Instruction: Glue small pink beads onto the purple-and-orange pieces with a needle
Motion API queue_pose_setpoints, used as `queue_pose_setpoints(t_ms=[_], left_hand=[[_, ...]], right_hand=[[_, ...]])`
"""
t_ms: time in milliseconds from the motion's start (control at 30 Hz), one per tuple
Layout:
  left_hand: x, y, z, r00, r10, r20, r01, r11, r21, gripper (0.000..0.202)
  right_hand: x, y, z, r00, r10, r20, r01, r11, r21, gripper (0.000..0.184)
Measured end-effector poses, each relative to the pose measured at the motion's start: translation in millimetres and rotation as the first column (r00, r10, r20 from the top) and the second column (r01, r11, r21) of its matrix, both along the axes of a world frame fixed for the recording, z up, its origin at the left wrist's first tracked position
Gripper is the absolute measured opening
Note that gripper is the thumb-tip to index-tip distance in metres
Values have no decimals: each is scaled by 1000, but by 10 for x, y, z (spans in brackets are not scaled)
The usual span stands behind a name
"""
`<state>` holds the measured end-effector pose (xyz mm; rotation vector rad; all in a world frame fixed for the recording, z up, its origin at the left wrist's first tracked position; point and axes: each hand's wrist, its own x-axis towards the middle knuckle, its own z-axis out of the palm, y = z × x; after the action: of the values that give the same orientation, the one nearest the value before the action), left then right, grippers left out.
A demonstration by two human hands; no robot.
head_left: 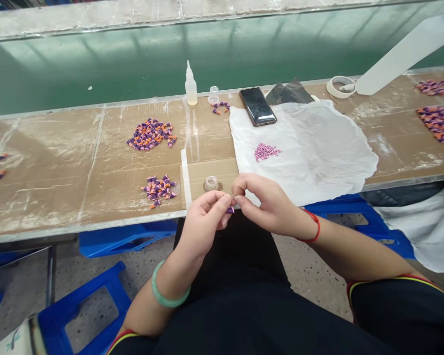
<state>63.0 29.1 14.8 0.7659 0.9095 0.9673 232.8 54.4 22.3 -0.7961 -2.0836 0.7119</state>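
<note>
My left hand (208, 215) pinches a small purple cone-shaped piece (230, 210), most of it hidden by my fingers. Close against it, my right hand (263, 203) is closed in a pinch at thumb and forefinger; whatever lies between those tips is too small to name. Just beyond my hands stands a small clear glue pot (210, 184) on a cardboard patch. A pile of tiny pink pieces (267, 152) lies on a white cloth (311, 143) to the right. To the left are a small heap (159, 190) and a larger heap (151, 134) of purple and orange pieces.
A dropper bottle (191, 88), a small clear jar (213, 94) and a phone (258, 106) stand or lie at the back. Farther right are a tape roll (341, 87) and more pieces (440, 124). Blue stools (85, 301) sit below the table edge.
</note>
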Motion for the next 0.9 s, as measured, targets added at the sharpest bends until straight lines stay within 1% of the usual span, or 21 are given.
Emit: queue_pose_setpoints(t_ms=[67, 133, 167, 200, 233, 267, 300, 333, 367, 400, 467, 500, 533, 567, 600, 700, 767, 800, 833, 900], left_hand=[[-4, 13, -8, 1000, -9, 3, 9, 1000, -10, 38], [-9, 12, -12, 1000, -4, -14, 4, 1000, 12, 38], [-12, 5, -9, 999, 7, -37, -5, 999, 42, 37], [-16, -7, -2, 997, 24, -77, -18, 996, 84, 35], [-20, -23, 9, 990, 53, -134, -34, 989, 141, 33], [-24, -42, 23, 974, 97, -204, -52, 975, 214, 30], [-29, -60, 36, 946, 156, -283, -66, 951, 303, 26], [-35, -76, 45, 904, 226, -362, -68, 913, 402, 21], [-41, -86, 49, 852, 302, -428, -54, 863, 502, 18], [-49, -90, 46, 796, 377, -473, -23, 800, 600, 17], [-69, -76, 19, 707, 492, -507, 78, 659, 748, 17], [-81, -59, -2, 685, 524, -506, 133, 593, 794, 18], [-94, -37, -25, 677, 535, -505, 184, 541, 821, 19], [-109, -13, -46, 678, 530, -509, 231, 504, 832, 19], [-124, 12, -62, 681, 515, -521, 273, 481, 833, 19], [-167, 75, -66, 680, 475, -559, 355, 454, 817, 18], [-189, 96, -30, 686, 462, -562, 365, 450, 815, 17], [-200, 98, -6, 696, 451, -559, 358, 457, 814, 17], [-210, 96, 17, 707, 439, -555, 342, 473, 812, 17], [-235, 77, 51, 733, 412, -541, 279, 543, 792, 17]], right_hand=[[0, 27, -23, 999, 13, 53, -23, 980, 197, 14], [-1, 46, -36, 995, 26, 97, -59, 932, 358, 15], [-2, 50, -34, 995, 30, 99, -67, 917, 393, 15], [-4, 47, -26, 996, 28, 84, -58, 920, 386, 14], [-7, 39, -12, 998, 24, 56, -41, 943, 331, 13], [-10, 25, 9, 1000, 15, 18, -19, 972, 234, 11], [-14, 9, 33, 1000, 2, -19, 0, 995, 101, 10], [-18, -8, 59, 999, -10, -51, 8, 999, -44, 10], [-21, -25, 85, 997, -19, -78, 5, 984, -180, 10], [-24, -40, 110, 995, -22, -99, -8, 956, -294, 11], [-27, -61, 154, 991, -17, -133, -44, 894, -445, 11], [-27, -68, 173, 989, -15, -145, -59, 868, -493, 11], [-27, -72, 191, 988, -14, -155, -70, 847, -527, 11], [-26, -75, 208, 987, -16, -159, -76, 828, -555, 11], [-24, -77, 224, 987, -20, -159, -76, 814, -576, 11], [-22, -78, 262, 989, -38, -145, -58, 793, -606, 10], [-24, -77, 273, 990, -33, -137, -57, 794, -605, 9], [-26, -76, 274, 990, -24, -140, -66, 796, -601, 8], [-30, -76, 273, 989, -13, -147, -78, 799, -596, 8], [-39, -74, 265, 985, 5, -170, -103, 814, -572, 8]])
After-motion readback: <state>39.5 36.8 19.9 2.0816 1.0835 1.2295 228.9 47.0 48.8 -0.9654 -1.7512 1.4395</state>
